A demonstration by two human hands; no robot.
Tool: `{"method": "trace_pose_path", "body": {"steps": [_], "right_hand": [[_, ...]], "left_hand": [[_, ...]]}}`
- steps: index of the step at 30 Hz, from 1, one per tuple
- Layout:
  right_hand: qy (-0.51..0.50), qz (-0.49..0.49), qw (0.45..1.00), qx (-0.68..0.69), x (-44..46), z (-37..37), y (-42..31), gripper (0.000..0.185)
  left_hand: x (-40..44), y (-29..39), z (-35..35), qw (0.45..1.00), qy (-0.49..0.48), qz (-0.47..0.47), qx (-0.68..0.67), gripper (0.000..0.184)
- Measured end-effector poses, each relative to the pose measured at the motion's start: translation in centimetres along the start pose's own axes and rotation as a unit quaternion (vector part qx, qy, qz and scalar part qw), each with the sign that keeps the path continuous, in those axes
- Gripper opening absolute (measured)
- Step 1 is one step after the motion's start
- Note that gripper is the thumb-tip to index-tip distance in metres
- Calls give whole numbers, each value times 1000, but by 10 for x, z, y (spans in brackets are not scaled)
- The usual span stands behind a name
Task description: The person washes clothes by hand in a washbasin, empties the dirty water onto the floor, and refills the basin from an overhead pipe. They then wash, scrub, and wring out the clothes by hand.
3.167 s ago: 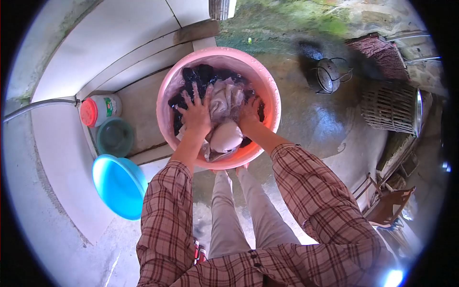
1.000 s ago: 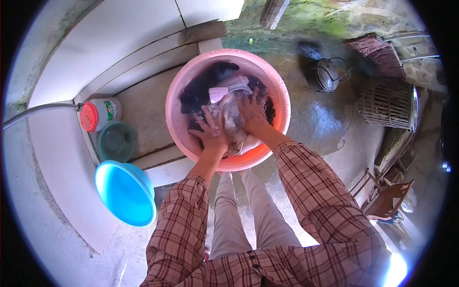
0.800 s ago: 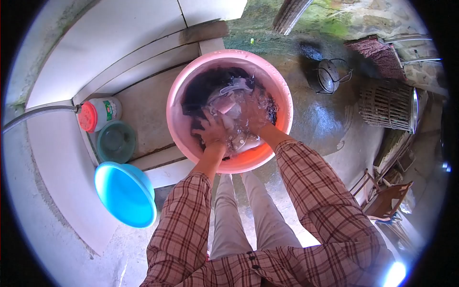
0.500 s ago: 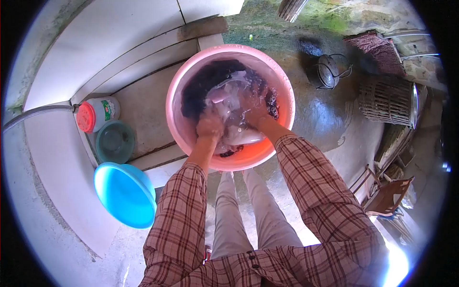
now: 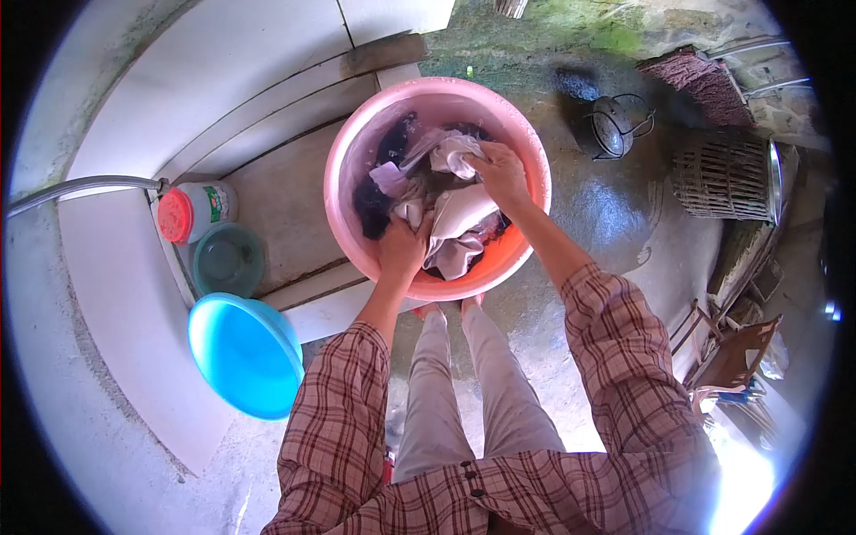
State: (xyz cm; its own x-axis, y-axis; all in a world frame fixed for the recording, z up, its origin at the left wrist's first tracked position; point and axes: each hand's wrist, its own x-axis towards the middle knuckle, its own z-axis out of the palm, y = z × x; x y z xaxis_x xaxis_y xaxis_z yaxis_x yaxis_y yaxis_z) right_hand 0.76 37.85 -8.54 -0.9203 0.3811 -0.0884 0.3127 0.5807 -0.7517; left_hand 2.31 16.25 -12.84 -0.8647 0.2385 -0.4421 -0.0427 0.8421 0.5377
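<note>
A wet, light-coloured garment (image 5: 464,210) lies bunched between my hands in a pink basin (image 5: 337,169). My left hand (image 5: 403,244) is closed on its near-left folds. On the far right, my right hand (image 5: 501,171) grips another bunch of the same pale cloth, lifted partly above the water. Dark cloth (image 5: 370,203) sits in the water around it, mostly along the left and far sides. A small pale-pink piece (image 5: 389,179) rests on top at the left; its kind is unclear. My fingertips are partly hidden in the folds.
To the left stand a light-blue basin (image 5: 201,343), a green basin (image 5: 227,259) and a white tub with a red lid (image 5: 176,215). A metal pot (image 5: 612,127) and a woven basket (image 5: 720,181) are on the right. A hose (image 5: 85,185) runs along the left wall.
Both hands have come up out of the water, raising the pale garment into clearer view. My right hand has moved farther away and slightly right, gripping a bunch of cloth.
</note>
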Motion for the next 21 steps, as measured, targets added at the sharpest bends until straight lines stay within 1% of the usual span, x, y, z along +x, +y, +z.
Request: {"method": "trace_pose_path", "body": {"steps": [3, 4, 6, 7, 8, 10, 11, 13, 14, 16, 17, 18, 19, 20, 21], "right_hand": [[41, 36, 998, 20, -11, -17, -28, 27], [26, 49, 992, 116, -12, -16, -25, 29], [-28, 143, 953, 264, -11, -30, -46, 30], [-55, 187, 922, 334, -9, -39, -60, 30], [-40, 178, 929, 321, -8, -45, -73, 30], [-34, 190, 916, 351, -4, -54, -94, 30], [-32, 197, 909, 366, -3, -57, -102, 31], [-84, 224, 856, 458, 4, -65, -111, 33], [-109, 236, 825, 502, 8, -67, -115, 34], [-117, 209, 824, 514, 15, -68, -130, 35], [-122, 195, 823, 519, 19, -68, -134, 35], [-106, 181, 845, 492, 26, -56, -123, 38], [-97, 142, 912, 372, 30, -46, -105, 39], [-85, 100, 961, 244, 32, -35, -86, 39], [-72, 56, 990, 111, 34, -30, -79, 40]], "left_hand": [[-9, 6, -3, 998, -35, 6, 53, 43], [-10, -2, 5, 991, -67, 58, 101, 38], [-8, -26, 24, 959, -129, 160, 198, 30], [-10, -26, 22, 953, -132, 173, 212, 26], [-13, -21, 20, 947, -135, 187, 225, 23], [-16, -12, 13, 935, -152, 205, 247, 20], [-17, -8, 10, 933, -165, 197, 250, 22], [-20, -3, 7, 930, -194, 180, 257, 27], [-21, -4, 10, 943, -203, 136, 227, 31], [-21, -1, 9, 961, -218, 46, 166, 41], [-23, 4, 5, 963, -221, 26, 151, 45], [-26, 8, 0, 965, -225, 7, 137, 49], [-27, 15, -7, 966, -228, -12, 122, 53], [-26, 16, -8, 968, -225, -14, 111, 53], [-26, 15, -8, 970, -222, -17, 100, 53]]}}
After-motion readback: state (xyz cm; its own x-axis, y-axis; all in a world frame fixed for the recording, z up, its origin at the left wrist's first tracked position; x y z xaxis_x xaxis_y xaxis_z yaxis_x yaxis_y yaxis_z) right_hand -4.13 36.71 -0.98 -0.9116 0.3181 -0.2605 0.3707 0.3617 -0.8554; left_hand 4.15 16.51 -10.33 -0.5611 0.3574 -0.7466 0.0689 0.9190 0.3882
